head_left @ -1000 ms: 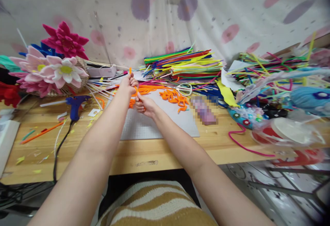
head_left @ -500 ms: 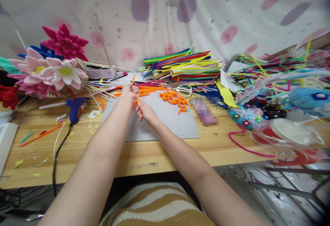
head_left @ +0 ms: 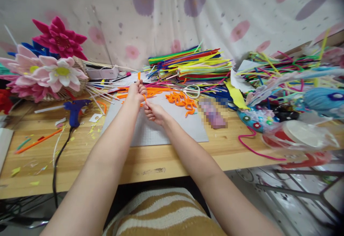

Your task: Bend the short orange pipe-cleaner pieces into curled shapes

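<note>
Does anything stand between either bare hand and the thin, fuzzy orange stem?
Nothing visible: the bare right hand pinches the thin, fuzzy orange stem, and the bare left hand grips it farther up. The flat grey mat lies beneath.

Vs ½ sec ago: L hand [head_left: 137, 90] & tip of orange strip [head_left: 139, 75] slightly higher mid-frame; R hand [head_left: 154, 113] slightly up/right; flowers [head_left: 62, 71], glue gun [head_left: 74, 112] nearer frame's L edge.

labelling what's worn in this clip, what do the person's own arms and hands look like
The left hand and right hand wear no gloves. The left forearm and right forearm are bare, with no sleeve, watch or bracelet in view. Rings or nail polish are too small to tell. Between the arms shows a garment with wavy mustard-brown and cream stripes.
</note>
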Demonstrator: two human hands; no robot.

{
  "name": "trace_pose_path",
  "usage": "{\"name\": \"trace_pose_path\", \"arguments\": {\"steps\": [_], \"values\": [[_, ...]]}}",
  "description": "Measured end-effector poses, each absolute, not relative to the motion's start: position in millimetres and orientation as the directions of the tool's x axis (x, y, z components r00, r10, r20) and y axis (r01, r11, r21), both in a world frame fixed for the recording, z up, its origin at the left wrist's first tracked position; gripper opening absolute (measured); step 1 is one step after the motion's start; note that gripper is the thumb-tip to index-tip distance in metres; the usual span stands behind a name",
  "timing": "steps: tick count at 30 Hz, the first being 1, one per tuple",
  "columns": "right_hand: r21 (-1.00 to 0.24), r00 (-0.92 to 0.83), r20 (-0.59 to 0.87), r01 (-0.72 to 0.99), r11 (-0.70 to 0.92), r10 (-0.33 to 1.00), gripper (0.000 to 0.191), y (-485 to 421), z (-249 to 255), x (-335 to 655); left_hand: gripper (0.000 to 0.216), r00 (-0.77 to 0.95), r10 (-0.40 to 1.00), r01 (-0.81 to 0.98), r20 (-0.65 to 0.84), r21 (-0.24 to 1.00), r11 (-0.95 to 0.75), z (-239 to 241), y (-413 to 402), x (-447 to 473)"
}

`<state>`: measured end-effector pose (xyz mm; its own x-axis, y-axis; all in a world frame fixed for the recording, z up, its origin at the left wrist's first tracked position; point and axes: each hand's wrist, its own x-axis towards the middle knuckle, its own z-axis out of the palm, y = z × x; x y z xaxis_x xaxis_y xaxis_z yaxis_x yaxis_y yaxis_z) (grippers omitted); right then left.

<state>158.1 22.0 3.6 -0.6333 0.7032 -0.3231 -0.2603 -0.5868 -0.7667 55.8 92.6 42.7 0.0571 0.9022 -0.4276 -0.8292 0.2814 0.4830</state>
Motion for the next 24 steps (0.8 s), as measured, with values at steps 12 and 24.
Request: {"name": "trace_pose_path", "arguments": {"steps": [12, 24], "values": [[-0.758, -0.479, -0.331, -0.379, -0.531, 0.813, 0.037, 4.8, -1.0, 132.7, 0.026, 0.017, 0.861, -0.854, -0.509, 0.440, 0.277, 24.8, 103.0, 42.1], [-0.773, -0.449, -0.386, -0.319, -0.548, 0.806, 0.036, 3.0, -16.7, 133.9, 0.031, 0.075, 0.901, -0.845, -0.427, 0.453, 0.285, 18.5, 91.1, 44.4]]}}
